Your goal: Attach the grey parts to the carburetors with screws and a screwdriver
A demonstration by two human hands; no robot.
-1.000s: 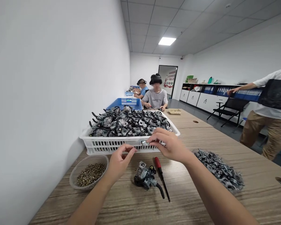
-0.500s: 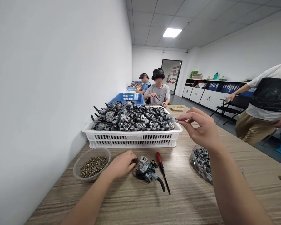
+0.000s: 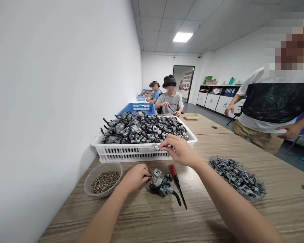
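My right hand pinches a small silvery metal part between thumb and fingertips, in front of the white basket's near wall. My left hand rests low over the table with its fingers closed. Its fingertips are at the left side of a carburetor; whether they grip something small is hidden. The carburetor lies on the table with its black hose pointing toward me. Just right of it lies a screwdriver with a red handle and dark shaft.
A white basket heaped with carburetors stands ahead. At left is a clear bowl of small screws; at right, a clear container of metal parts. A blue crate and seated co-workers are beyond. Another person stands right of the table.
My right hand has moved left and down with the metal part, from the basket's right corner to its front. The left hand stays beside the carburetor. The standing person has come further into view.
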